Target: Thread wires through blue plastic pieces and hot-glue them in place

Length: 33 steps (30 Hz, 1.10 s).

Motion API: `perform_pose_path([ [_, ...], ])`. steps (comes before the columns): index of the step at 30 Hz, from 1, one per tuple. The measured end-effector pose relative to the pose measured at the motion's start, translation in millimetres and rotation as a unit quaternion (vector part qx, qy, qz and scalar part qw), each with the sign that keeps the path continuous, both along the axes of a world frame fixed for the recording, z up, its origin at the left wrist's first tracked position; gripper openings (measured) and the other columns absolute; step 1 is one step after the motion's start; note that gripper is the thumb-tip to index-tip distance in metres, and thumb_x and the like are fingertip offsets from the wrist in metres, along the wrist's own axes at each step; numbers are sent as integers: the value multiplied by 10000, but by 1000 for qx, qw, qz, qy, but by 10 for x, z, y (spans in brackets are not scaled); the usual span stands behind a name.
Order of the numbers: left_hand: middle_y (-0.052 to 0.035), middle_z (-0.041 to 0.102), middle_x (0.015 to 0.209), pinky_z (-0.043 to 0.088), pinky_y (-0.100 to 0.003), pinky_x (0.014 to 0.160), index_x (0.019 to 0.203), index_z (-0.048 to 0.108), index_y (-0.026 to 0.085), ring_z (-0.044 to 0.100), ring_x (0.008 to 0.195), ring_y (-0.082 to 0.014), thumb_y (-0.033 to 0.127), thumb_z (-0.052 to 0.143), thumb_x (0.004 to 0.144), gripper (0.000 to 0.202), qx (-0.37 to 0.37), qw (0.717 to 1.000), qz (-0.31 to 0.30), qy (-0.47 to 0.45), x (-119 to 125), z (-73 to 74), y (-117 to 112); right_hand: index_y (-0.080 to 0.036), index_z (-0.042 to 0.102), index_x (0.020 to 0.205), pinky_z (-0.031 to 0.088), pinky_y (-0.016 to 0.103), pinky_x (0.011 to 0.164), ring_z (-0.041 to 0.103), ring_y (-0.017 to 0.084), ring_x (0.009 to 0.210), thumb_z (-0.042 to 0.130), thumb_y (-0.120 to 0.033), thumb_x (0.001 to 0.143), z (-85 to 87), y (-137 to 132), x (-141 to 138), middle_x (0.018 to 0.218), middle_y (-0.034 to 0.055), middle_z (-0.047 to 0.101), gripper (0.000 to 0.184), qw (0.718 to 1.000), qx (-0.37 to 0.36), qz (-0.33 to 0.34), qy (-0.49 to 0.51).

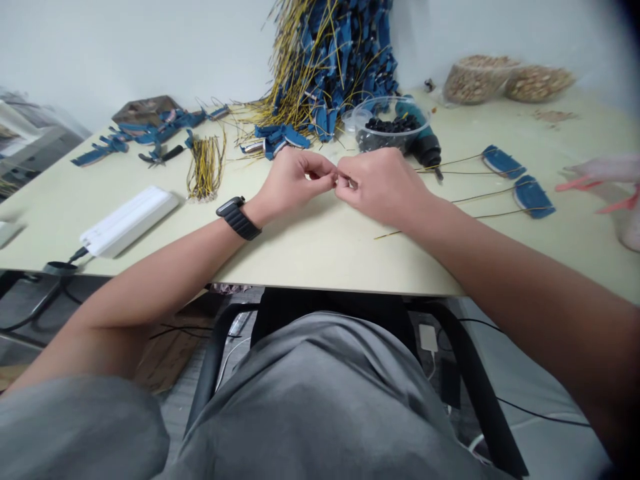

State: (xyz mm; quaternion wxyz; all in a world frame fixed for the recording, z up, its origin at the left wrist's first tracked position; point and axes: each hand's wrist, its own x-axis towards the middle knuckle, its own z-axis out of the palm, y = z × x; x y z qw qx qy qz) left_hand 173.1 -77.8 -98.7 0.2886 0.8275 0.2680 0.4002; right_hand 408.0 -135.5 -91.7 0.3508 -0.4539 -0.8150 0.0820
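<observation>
Your left hand (299, 180) and right hand (383, 181) meet fingertip to fingertip, both pinched on a small piece (336, 179) between them, too hidden to identify; bracing both wrists on the table (320, 257) likely steadies alignment.

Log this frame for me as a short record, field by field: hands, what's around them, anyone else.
Left hand: fingertips pinched, meeting the right's; watch on wrist
Left hand position: over table
Right hand: curled, thumb and finger pinched
Between fingertips: small item, too small to identify
Behind hands: clear bowl of black pieces; drill; heap of blue pieces with yellow wires
Left side: wire bundle, pliers, white box
Right edge: apparently another person's hand, blurred, by orange-red handles
</observation>
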Motion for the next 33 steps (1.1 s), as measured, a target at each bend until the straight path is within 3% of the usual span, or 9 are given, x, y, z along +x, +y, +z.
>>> perform_pose_path([
  [5, -52, 882, 861, 620, -377, 835, 881, 919, 215, 787, 867, -221, 387, 1033, 1003, 240, -11, 1000, 2, 3, 11, 16, 13, -318, 486, 775, 443, 500, 864, 683, 370, 964, 922, -389, 965, 8, 32, -6, 733, 102, 609, 481, 1000, -13, 3, 11],
  [12, -67, 932, 969, 652, -396, 873, 943, 934, 225, 825, 923, -235, 519, 1014, 1082, 335, 7, 1000, -11, 5, -7, -14, 35, -311, 522, 787, 541, 486, 849, 787, 369, 966, 821, -295, 996, 82, -16, 2, 801, 106, 753, 364, 994, 27, -53, -91],
  [17, -68, 940, 1036, 687, -430, 910, 1013, 944, 245, 856, 983, -252, 576, 1018, 1098, 349, -13, 998, -46, -33, -49, -39, 66, -309, 625, 856, 543, 449, 806, 746, 324, 893, 843, -345, 1028, 154, -66, 46, 825, 72, 770, 280, 995, 26, -80, -61],
  [22, -70, 926, 1052, 705, -446, 901, 1023, 902, 256, 881, 1033, -271, 778, 1057, 1037, 544, -65, 994, -78, -40, -75, -37, 103, -288, 510, 754, 517, 418, 795, 655, 253, 810, 818, -257, 1069, 211, -95, 72, 736, 29, 656, 442, 996, 9, -88, -10],
  [26, -84, 931, 1083, 710, -443, 930, 1034, 890, 243, 889, 1040, -270, 907, 1037, 984, 682, -82, 988, -131, -19, -69, -12, 100, -260, 649, 765, 520, 383, 733, 626, 203, 733, 836, -235, 1098, 265, -126, 83, 726, 16, 693, 382, 993, -114, -26, 33],
  [29, -83, 926, 1068, 703, -421, 933, 1040, 889, 238, 879, 993, -247, 927, 1013, 996, 701, -83, 984, -157, 1, -75, 11, 89, -242, 769, 853, 510, 342, 618, 617, 166, 635, 900, -303, 1126, 314, -157, 117, 757, 16, 757, 309, 968, -235, 33, 80],
  [33, -90, 924, 1049, 706, -414, 940, 1071, 898, 234, 878, 988, -251, 923, 992, 1020, 698, -81, 983, -161, 31, -112, 55, 58, -230, 817, 881, 514, 305, 557, 631, 140, 588, 1019, -372, 1107, 399, -200, 162, 766, 18, 776, 335, 944, -307, 64, 100],
])
